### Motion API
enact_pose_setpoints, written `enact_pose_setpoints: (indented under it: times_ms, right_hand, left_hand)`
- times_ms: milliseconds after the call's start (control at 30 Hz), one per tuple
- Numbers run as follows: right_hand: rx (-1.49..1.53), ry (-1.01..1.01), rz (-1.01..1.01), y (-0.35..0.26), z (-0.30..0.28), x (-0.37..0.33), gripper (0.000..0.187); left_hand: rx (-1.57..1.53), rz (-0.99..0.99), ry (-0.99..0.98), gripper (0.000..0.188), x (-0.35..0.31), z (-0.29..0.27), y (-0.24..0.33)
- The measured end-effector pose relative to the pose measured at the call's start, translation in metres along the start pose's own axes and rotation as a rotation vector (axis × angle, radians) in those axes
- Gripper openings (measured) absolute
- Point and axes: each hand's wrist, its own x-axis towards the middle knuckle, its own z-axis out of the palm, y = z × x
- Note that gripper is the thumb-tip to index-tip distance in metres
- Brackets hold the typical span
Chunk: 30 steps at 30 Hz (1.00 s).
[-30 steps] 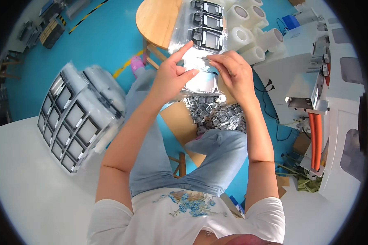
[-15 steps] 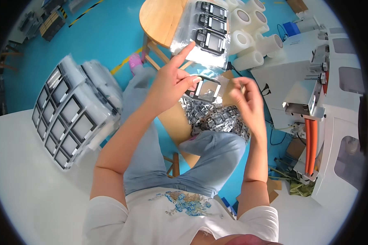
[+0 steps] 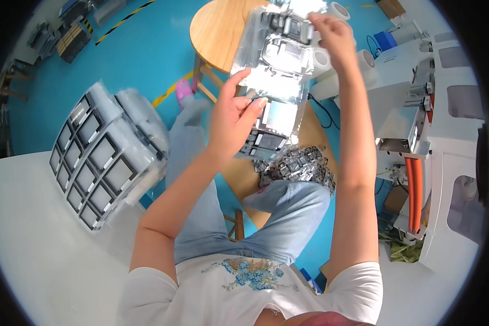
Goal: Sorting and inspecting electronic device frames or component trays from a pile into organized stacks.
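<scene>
A clear, shiny plastic film sheet [image 3: 249, 51] carrying a row of black-edged rectangular frame pieces [image 3: 282, 115] hangs in front of me. My left hand [image 3: 229, 122] grips its left edge, thumb on top beside one pale-windowed frame and index finger stretched up along the film. At the sheet's upper right corner, my right hand [image 3: 336, 37] is closed with fingertips against the film edge; glare and blur partly hide what it pinches. Below the sheet, a heap of small black and silver frame pieces [image 3: 301, 165] lies on a cardboard box [image 3: 242, 176].
On the white table [image 3: 22, 217] at left sits a stack of film sheets with black frames [image 3: 95, 157]. A round wooden stool [image 3: 217, 32] stands ahead. Rolls of clear film [image 3: 320, 60] are behind my right hand. A white machine [image 3: 445, 163] with orange tubes [image 3: 414, 193] stands at right.
My right hand has risen from beside the lower frame to the sheet's upper right corner. More of the film's lower end shows below my left hand, which stays on the left edge.
</scene>
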Motion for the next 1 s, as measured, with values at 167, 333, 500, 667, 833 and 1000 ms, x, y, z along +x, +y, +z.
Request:
enact_pose_setpoints:
  times_ms: [167,333,500,667,833,1000]
  right_hand:
    - [-0.29,0.202,-0.007,0.02,0.012,-0.04,0.035]
    - [-0.396,-0.028,-0.395,0.011,-0.001,-0.12,0.019]
    - [-0.369,-0.137,-0.422,-0.001,0.018,-0.139,0.02]
    - [-0.428,-0.175,-0.636,0.004,0.032,-0.131,0.024]
    - [-0.849,-0.194,-0.585,-0.016,0.021,-0.144,0.019]
    - [-0.323,-0.011,0.012,0.001,-0.025,-0.191,0.015]
  left_hand:
    - [0.11,0.05,0.008,0.071,0.013,-0.003,-0.015]
    - [0.354,-0.026,-0.128,0.072,0.02,-0.009,-0.014]
    - [0.149,-0.142,-0.149,0.073,0.025,-0.014,-0.004]
    - [0.218,-0.136,-0.213,0.075,0.027,-0.015,-0.005]
    - [0.176,-0.171,-0.189,0.075,0.026,-0.02,-0.001]
    - [0.125,-0.089,-0.183,0.073,0.01,-0.006,0.012]
